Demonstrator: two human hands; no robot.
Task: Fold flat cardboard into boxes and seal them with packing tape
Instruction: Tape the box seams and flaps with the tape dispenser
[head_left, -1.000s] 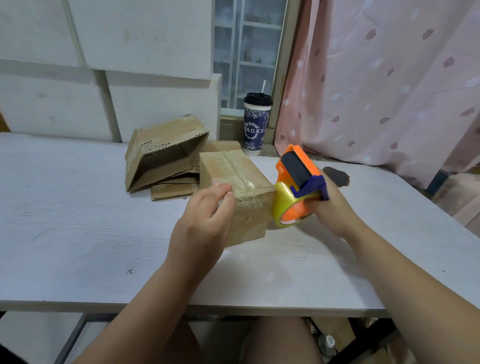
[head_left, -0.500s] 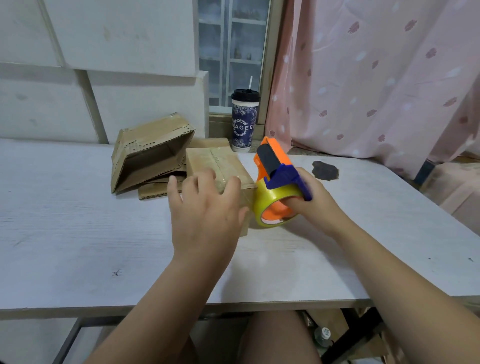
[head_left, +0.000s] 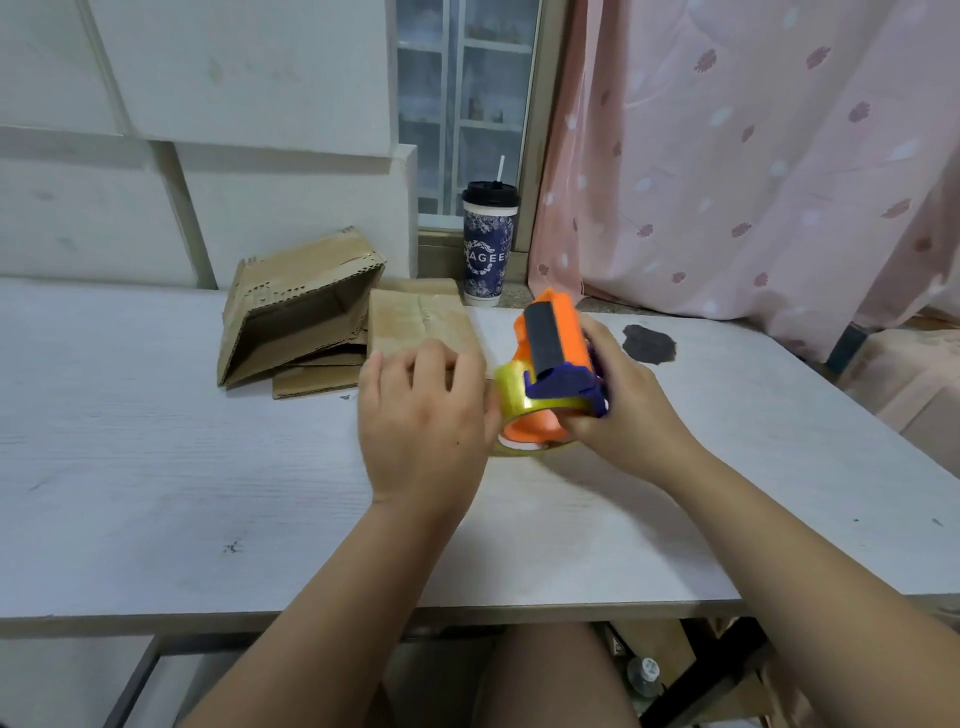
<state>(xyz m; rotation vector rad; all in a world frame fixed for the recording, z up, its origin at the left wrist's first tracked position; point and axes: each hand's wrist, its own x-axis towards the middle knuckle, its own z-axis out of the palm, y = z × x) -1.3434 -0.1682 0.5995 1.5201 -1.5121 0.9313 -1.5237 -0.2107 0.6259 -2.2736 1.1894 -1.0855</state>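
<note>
1. Two hands work over the white tabletop, near its middle.
2. The left hand lies back-up on the near end of the box, fingers bent over its top edge, grasping it; motion blur hides the fingertips.
3. The box lies on the tabletop and runs from that hand toward 12 o'clock, with a strip of clear tape along its top.
4. The right hand, at 3 o'clock of the left hand, is clenched round the orange and blue dispenser.
5. The dispenser's yellowish tape roll sits low, just beside the left thumb and the box's near right corner; I cannot tell whether it touches the box.
6. At 9 o'clock of the box lies a pile of cardboard, its top piece propped half open, touching the box's side.
7. At 1 o'clock of the box a lidded cup with a straw stands by the window.
8. A dark stain marks the tabletop at 1 o'clock of the right hand.
9. A pink curtain hangs at 2 o'clock.
</note>
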